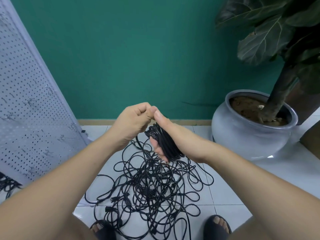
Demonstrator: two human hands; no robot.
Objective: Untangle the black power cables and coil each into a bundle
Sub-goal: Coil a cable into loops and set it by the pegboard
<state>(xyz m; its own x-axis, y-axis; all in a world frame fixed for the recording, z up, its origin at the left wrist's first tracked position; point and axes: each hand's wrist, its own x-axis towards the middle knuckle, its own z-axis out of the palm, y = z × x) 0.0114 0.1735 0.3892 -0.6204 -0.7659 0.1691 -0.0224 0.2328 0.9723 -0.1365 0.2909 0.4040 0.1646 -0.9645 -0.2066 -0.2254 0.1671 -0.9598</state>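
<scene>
On white tile floor point(230, 193): sandalled feet, tangled black cables point(152, 187). Above: right hand point(166, 135) fingers closed round coiled bundle point(164, 142); left hand point(133, 122) pinching strand. Behind: grey planter point(251, 135), perforated panel point(26, 101), teal wall point(138, 49).

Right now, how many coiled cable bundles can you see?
1. The coiled bundle is gripped in the right hand, while the left hand pinches its loose end. The tangled pile on the floor may hide others.
</scene>
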